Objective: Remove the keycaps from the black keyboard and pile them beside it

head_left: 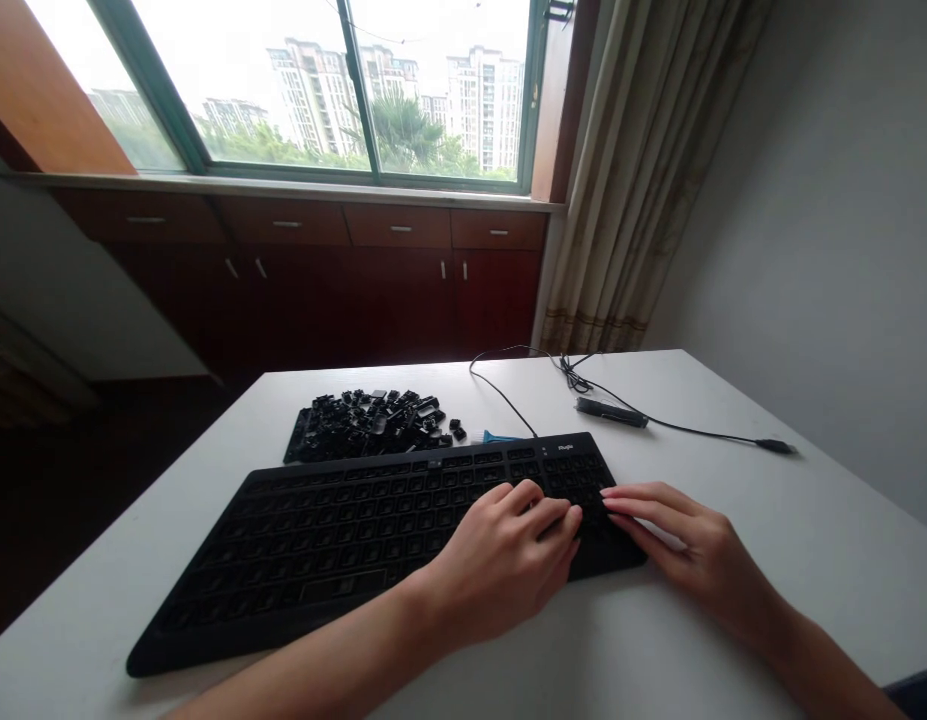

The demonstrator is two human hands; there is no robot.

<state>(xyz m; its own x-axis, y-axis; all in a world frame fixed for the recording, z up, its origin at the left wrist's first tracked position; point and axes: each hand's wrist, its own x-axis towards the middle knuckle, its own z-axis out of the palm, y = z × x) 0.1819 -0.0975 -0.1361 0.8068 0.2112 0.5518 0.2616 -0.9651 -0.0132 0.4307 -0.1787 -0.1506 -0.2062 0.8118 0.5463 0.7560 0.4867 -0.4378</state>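
Note:
A black keyboard (343, 520) lies slantwise on the white table, its keycaps off and rows of bare sockets showing. Over its right part, near the number pad, is my left hand (508, 550), fingers curled together and tips hidden behind the knuckles. My right hand (688, 530) reaches to the keyboard's right edge, thumb and fingertips brought together there. Whatever either hand may pinch is hidden or too small to name. Behind the keyboard sits a heap of loose black keycaps (380, 425), with a few lying apart on its right.
A blue-handled brush-like tool (499, 437) lies behind the keyboard. Farther right is a dark, narrow, flat item (611, 412). The keyboard's cable (680, 425) runs across the back of the white table (793, 540) to a plug (775, 446). Cabinets (403, 290) stand beyond.

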